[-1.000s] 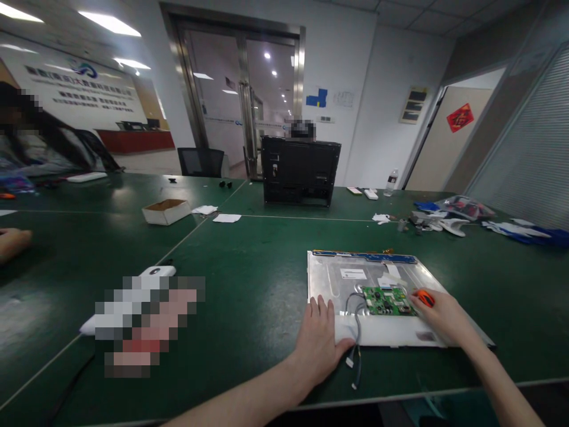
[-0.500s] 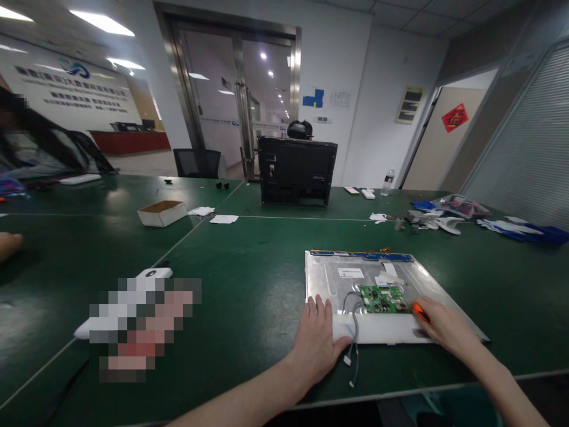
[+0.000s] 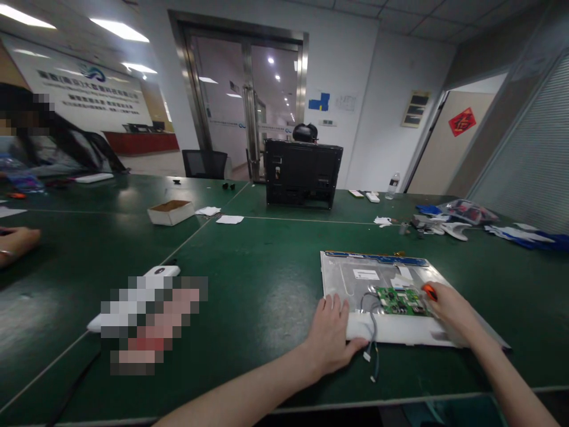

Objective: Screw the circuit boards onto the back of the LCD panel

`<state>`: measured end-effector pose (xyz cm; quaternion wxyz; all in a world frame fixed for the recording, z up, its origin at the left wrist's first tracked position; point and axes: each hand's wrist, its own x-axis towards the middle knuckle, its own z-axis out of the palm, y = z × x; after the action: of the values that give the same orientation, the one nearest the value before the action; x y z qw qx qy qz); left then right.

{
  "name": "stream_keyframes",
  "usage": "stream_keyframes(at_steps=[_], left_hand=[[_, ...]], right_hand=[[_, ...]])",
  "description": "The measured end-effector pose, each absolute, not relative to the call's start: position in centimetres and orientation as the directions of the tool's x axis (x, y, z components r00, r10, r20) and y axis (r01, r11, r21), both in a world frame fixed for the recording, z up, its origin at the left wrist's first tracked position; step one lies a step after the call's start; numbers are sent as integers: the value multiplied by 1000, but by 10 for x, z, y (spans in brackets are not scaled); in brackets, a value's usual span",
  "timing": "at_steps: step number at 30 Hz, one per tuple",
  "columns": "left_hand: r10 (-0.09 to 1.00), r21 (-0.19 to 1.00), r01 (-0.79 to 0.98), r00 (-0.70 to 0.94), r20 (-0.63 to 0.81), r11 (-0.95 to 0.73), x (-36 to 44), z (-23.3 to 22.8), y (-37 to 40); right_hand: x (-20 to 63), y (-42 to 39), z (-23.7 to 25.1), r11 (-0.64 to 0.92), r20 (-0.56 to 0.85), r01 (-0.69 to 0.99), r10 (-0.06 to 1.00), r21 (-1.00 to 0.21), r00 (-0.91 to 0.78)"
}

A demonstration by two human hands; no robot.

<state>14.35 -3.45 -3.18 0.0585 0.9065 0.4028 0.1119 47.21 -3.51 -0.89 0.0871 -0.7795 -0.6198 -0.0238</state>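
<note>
Panel (image 3: 351,279) sits flat on the green table (image 3: 267,279), lower right of frame, metal back up. Our left hand (image 3: 331,338) lies open and flat at its near-left corner, fingers spread, thumb touching the white edge. Our right hand (image 3: 448,305) is closed around an orange-handled tool (image 3: 429,291), tip at the right end of the green circuit board (image 3: 400,300). Grey cable (image 3: 371,335) runs off the panel's near edge. Upper centre: black monitor shell (image 3: 303,173) upright. Left centre: small cardboard box (image 3: 171,212).

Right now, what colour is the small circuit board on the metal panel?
Green, seen in the head view: the circuit board lies on the silver metal panel.
</note>
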Motion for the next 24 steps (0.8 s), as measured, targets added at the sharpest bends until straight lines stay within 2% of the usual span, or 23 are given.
stream_keyframes(at_steps=[4, 10, 24], left_hand=[[696, 242, 655, 699, 164, -715, 153, -24, -31], [625, 204, 593, 757, 190, -779, 173, -19, -25], [585, 171, 561, 796, 157, -810, 198, -20, -19]], right_hand=[[460, -16, -3, -114, 166, 988, 977, -105, 131], [439, 9, -1, 31, 106, 995, 994, -99, -20], [447, 14, -12, -9, 77, 998, 997, -61, 14]])
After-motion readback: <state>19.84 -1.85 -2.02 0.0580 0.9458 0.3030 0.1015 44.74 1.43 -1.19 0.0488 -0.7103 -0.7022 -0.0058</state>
